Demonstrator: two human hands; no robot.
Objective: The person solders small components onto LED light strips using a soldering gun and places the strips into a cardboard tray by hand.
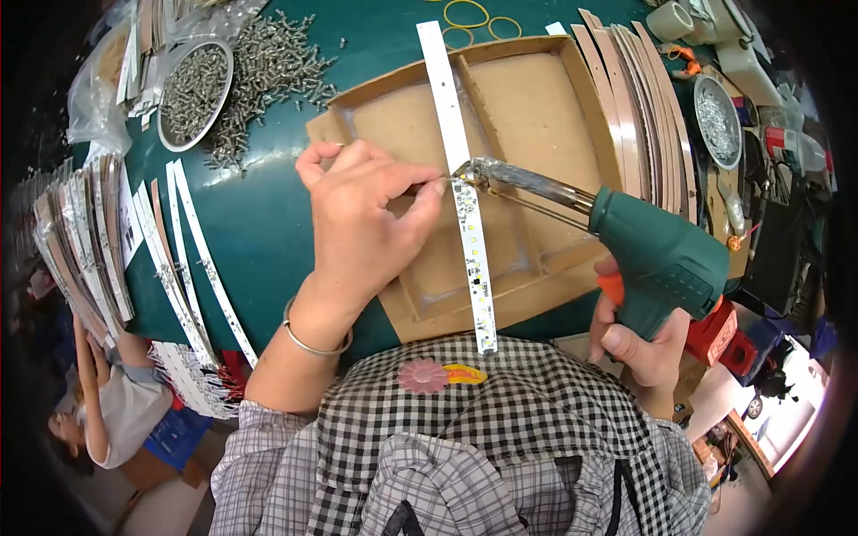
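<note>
A long white LED circuit strip (471,234) lies lengthwise over a shallow cardboard tray (536,98), its near end at my checked apron. My right hand (645,347) is wrapped round the handle of a green soldering gun (661,255), with an orange trigger under the fingers. The gun's metal tip touches or hovers just over the strip near its middle; I cannot tell which. My left hand (366,210) comes in from the left, thumb and forefinger pinched together right beside that tip. Whatever thin, small piece is between them is too small to name.
At the upper left, a metal bowl (231,85) of small metal parts stands beside a loose heap (281,71) of them. More strips (210,255) lie at left; a stack of strips (635,107) leans at right near another bowl (718,121). Another person (125,402) is at lower left.
</note>
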